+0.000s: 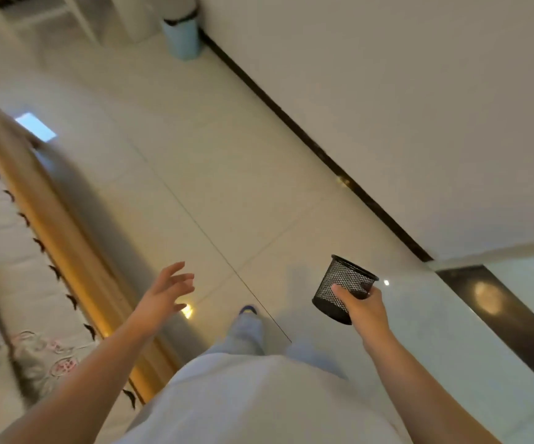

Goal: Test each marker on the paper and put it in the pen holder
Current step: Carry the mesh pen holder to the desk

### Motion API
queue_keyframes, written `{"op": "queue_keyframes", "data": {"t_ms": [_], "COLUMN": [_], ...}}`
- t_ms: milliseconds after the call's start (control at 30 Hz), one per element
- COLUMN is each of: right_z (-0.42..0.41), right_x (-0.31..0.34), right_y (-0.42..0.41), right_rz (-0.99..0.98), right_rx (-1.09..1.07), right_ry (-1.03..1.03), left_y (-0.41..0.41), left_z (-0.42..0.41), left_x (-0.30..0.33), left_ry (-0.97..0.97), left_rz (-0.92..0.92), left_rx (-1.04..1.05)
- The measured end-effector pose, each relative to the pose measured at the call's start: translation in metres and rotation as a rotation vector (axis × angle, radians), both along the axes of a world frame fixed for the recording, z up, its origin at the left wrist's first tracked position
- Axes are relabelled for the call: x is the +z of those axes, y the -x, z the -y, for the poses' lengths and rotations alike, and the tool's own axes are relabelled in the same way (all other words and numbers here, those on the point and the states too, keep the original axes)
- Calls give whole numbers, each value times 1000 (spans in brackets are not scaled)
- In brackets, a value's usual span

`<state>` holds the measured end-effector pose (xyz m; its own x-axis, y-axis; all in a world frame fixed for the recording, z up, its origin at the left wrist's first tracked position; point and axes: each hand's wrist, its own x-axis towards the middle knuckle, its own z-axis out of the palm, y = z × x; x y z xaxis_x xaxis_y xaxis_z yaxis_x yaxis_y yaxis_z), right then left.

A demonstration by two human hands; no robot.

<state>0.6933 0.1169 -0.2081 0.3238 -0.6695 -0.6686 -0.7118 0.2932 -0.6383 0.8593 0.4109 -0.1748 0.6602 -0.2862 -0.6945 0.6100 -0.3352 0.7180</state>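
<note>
My right hand (363,307) grips a black mesh pen holder (344,285) from below and behind, holding it tilted in the air over the tiled floor. Nothing shows inside the holder from this angle. My left hand (166,291) hangs in the air to the left with its fingers spread and holds nothing. No markers and no paper are in view.
I stand on a pale tiled floor (195,174). A wooden-edged bed or sofa with patterned fabric (19,251) runs along the left. A white wall (419,107) with a dark skirting is on the right, and a light blue bin (182,36) stands at the far end.
</note>
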Motion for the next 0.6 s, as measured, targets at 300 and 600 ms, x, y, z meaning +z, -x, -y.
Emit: {"op": "queue_keyframes", "data": {"t_ms": [300, 600], "right_z": [-54, -114], "right_x": [-1, -14], "right_y": [-246, -559], "right_rz": [41, -4], "right_rx": [297, 660], "right_ry": [-18, -3], "left_y": [-194, -369], "left_z": [-55, -153], "left_x": [4, -8], "left_ry": [1, -106], "left_rz": [116, 48], "left_rx": [181, 527]}}
